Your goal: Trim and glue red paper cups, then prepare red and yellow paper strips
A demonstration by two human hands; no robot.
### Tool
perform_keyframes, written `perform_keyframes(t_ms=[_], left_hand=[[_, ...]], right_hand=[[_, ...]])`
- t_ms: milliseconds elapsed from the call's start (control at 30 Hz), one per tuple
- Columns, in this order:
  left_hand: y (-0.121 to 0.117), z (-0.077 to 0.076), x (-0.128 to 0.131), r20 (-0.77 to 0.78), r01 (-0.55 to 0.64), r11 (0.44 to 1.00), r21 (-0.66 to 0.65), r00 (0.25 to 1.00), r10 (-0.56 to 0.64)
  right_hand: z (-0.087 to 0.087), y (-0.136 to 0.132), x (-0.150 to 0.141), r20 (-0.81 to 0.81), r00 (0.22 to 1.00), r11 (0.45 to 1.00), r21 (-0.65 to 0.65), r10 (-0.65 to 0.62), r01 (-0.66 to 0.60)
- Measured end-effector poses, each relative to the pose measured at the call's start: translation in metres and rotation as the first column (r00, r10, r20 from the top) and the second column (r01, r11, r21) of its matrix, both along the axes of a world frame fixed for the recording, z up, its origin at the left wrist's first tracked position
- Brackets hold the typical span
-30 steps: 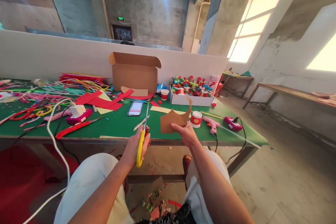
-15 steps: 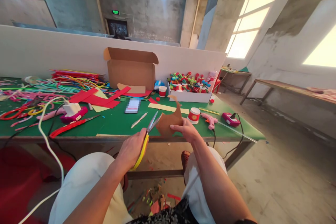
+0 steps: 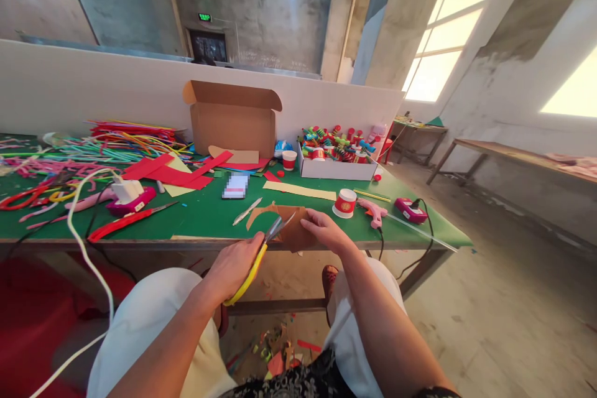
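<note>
Head view: left hand (image 3: 236,266) clamped on scissors (image 3: 252,273), right hand (image 3: 329,231) on cardboard (image 3: 297,236); cup (image 3: 344,204), glue gun (image 3: 374,213) (pink) nearby.

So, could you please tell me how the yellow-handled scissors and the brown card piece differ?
The scissors are in the left hand, the card piece in the right hand. The scissors are silver and yellow; the card piece is brown. Both are held.

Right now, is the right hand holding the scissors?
No, the left hand grips the scissors, while the right hand holds the brown cardboard.
</note>
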State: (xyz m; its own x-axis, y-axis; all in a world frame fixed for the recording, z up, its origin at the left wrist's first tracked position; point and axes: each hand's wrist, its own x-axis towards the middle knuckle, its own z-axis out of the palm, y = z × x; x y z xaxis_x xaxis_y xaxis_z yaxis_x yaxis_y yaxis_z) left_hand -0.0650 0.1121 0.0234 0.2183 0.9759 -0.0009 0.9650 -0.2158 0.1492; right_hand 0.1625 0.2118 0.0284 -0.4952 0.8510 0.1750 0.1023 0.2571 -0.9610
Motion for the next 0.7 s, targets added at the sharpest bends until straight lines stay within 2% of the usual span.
perform_keyframes(t_ms=[133, 233, 333, 500, 700], left_hand=[[0.001, -0.001, 0.005, 0.030, -0.013, 0.999, -0.047, 0.999, 0.015], [0.003, -0.002, 0.008, 0.121, -0.095, 0.995, -0.027, 0.988, 0.097], [0.005, 0.000, 0.010, 0.113, -0.186, 0.982, -0.015, 0.976, 0.187], [0.003, 0.003, 0.012, 0.109, -0.115, 0.992, -0.053, 0.987, 0.121], [-0.001, 0.004, 0.011, 0.062, -0.073, 0.995, -0.072, 0.995, 0.078]], right_hand=[[0.002, -0.003, -0.003, 0.065, 0.996, 0.997, -0.041, 0.068, -0.065], [0.006, -0.004, -0.006, -0.035, 0.999, 0.995, -0.103, 0.014, -0.017], [0.005, -0.004, -0.009, -0.111, 0.994, 0.986, -0.166, 0.007, -0.026], [-0.001, -0.003, -0.013, -0.095, 0.995, 0.982, -0.189, 0.001, -0.019], [-0.002, -0.003, -0.013, -0.004, 1.000, 0.997, -0.081, -0.016, 0.016]])
